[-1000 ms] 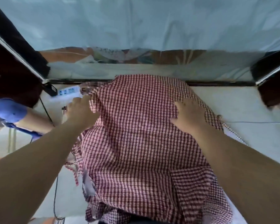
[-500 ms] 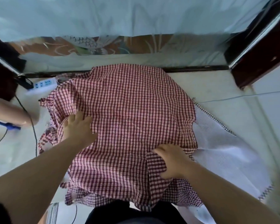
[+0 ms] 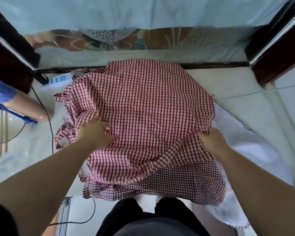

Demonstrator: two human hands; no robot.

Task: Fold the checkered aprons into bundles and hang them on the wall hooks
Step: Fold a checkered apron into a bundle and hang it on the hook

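A pale surface (image 3: pixel 237 86) is stretching out beyond both hands; a red checkered apron (image 3: pixel 143 108) is lying spread across it between and ahead of the hands; a white cloth (image 3: pixel 249 147) is showing just outside the right hand (image 3: pixel 211 140), which is pinching a fold of the apron's edge; the left hand (image 3: pixel 95 132) is pressing flat, fingers extended, on the apron's bunched side; a power strip (image 3: pixel 58 80) is sitting well beyond it.

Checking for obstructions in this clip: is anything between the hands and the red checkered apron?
Nothing visible. The left hand lies directly on the red checkered apron, and the right hand grips its right edge. No wall hooks are in view.
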